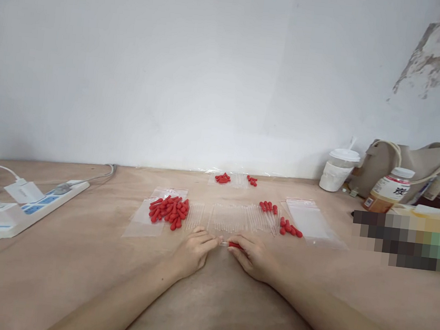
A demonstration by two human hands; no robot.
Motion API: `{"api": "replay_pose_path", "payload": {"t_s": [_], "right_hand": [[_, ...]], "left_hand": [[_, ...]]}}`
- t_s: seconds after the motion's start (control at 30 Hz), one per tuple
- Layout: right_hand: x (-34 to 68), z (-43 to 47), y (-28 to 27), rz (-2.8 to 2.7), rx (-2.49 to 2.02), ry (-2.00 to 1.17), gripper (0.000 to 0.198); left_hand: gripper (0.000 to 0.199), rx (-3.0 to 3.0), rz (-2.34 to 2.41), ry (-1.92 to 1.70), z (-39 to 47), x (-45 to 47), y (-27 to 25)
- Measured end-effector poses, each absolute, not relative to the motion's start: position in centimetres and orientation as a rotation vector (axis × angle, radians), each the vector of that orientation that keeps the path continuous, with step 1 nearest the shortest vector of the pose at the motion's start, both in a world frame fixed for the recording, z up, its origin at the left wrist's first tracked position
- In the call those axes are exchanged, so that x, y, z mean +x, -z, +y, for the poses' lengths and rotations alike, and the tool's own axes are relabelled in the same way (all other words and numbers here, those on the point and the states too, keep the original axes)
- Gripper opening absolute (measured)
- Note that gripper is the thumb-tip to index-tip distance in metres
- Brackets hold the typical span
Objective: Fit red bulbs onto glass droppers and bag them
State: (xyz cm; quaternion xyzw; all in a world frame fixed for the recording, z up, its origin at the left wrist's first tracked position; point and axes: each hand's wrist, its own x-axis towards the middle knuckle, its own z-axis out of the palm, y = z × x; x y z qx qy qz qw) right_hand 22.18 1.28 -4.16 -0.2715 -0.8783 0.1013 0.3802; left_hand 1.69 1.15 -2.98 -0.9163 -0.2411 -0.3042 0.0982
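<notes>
My left hand [196, 248] is closed around a thin clear glass dropper tube [224, 243], most of it hidden by the fingers. Facing it, my right hand [254, 256] pinches a red rubber bulb [234, 245], which meets the tube's end or sits very close to it. Just beyond both hands lies a row of clear glass tubes [230, 217]. At its right end, several droppers with red bulbs [268, 207] lie together. A pile of red bulbs [169, 211] rests to the left on plastic bags, and a few more loose bulbs [290, 228] lie to the right.
Clear zip bags [312, 223] lie at right, and another bag with tubes and bulbs [238, 180] is by the wall. A power strip [40, 208] with chargers stands left. A lidded cup [337, 170], a bottle [390, 189] and a beige bag [419, 161] occupy the right back.
</notes>
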Motion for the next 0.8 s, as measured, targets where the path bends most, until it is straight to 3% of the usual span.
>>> {"api": "replay_pose_path", "payload": {"t_s": [0.43, 0.67, 0.8], "right_hand": [[22.0, 1.3, 4.1, -2.349, -0.709, -0.193, 0.020], [22.4, 1.0, 3.2, -2.285, -0.722, -0.626, 0.020], [22.7, 1.0, 3.0, -2.149, -0.778, -0.719, 0.020]], "left_hand": [[0.025, -2.783, -0.887, 0.884, 0.0, 2.2, 3.1], [0.022, -2.860, -0.766, 0.927, 0.2, 1.8, 3.0], [0.017, -2.785, -0.841, 0.986, 0.3, 1.5, 2.9]]}}
